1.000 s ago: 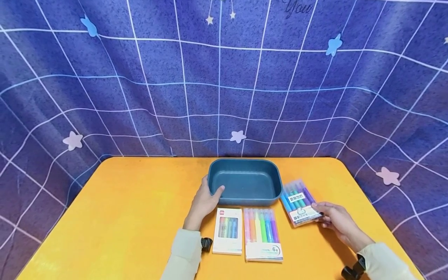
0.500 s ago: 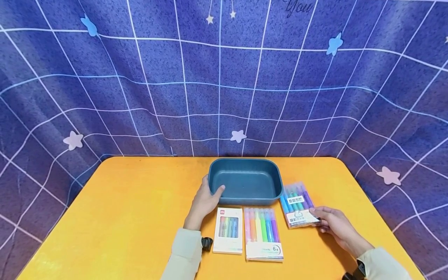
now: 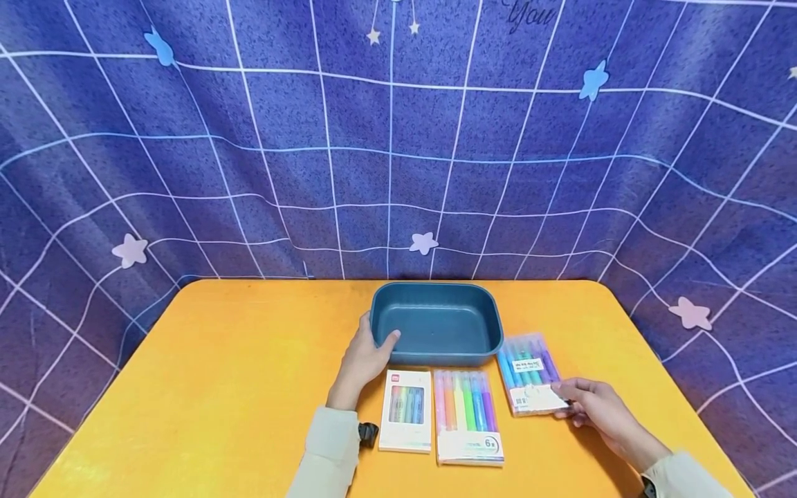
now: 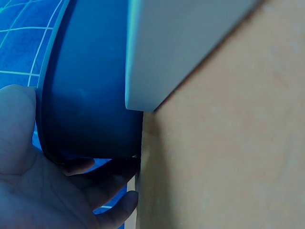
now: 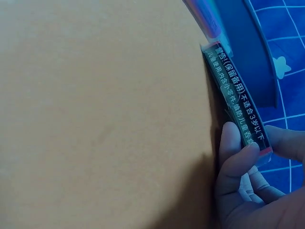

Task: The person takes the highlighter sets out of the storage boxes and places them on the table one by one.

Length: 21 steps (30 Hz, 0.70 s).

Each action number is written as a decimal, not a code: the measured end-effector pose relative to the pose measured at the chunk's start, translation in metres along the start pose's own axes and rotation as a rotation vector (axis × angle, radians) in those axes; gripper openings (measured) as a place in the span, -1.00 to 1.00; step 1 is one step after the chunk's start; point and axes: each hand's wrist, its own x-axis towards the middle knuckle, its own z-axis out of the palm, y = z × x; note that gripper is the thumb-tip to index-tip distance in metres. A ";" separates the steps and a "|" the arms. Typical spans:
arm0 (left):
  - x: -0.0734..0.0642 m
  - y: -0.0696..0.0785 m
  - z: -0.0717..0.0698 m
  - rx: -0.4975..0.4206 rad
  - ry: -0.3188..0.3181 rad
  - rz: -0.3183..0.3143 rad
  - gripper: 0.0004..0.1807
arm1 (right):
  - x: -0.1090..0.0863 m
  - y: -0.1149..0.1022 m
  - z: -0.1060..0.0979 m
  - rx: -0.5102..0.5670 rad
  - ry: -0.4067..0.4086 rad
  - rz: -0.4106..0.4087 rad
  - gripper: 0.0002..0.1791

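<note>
My left hand [image 3: 365, 357] holds the left end of a dark blue plastic storage bin [image 3: 436, 360]. Its thumb lies over the rim, while the other fingers are against the outer wall, as the left wrist view shows. At the right, my right hand [image 3: 594, 408] pinches the near right corner of a clear pack of markers [image 3: 523, 377] in blue, green and purple. In the right wrist view, the printed end [image 5: 238, 95] of this pack faces the camera, with the thumb on one face and fingertips on the other.
In front of the bin lie a white box of colored pens [image 3: 405, 411] and a clear pack of six-color highlighters [image 3: 467, 415], side by side. The yellow table [image 3: 236, 387] ends at a blue grid-patterned curtain [image 3: 349, 173] behind.
My right hand has moved slightly toward me with the marker pack, which has turned a little straighter. The left hand and the bin stay where they were.
</note>
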 end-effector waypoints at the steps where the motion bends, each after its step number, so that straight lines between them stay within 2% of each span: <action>1: 0.000 0.000 0.000 -0.002 -0.001 -0.003 -0.11 | -0.001 0.001 -0.001 -0.003 -0.011 -0.003 -0.72; 10: 0.001 -0.001 0.001 0.007 -0.006 0.002 -0.12 | -0.011 0.008 -0.006 -0.014 -0.111 -0.025 -0.67; 21: 0.001 -0.001 0.000 0.011 -0.010 -0.005 -0.12 | -0.023 0.012 0.000 -0.008 -0.108 -0.008 -0.70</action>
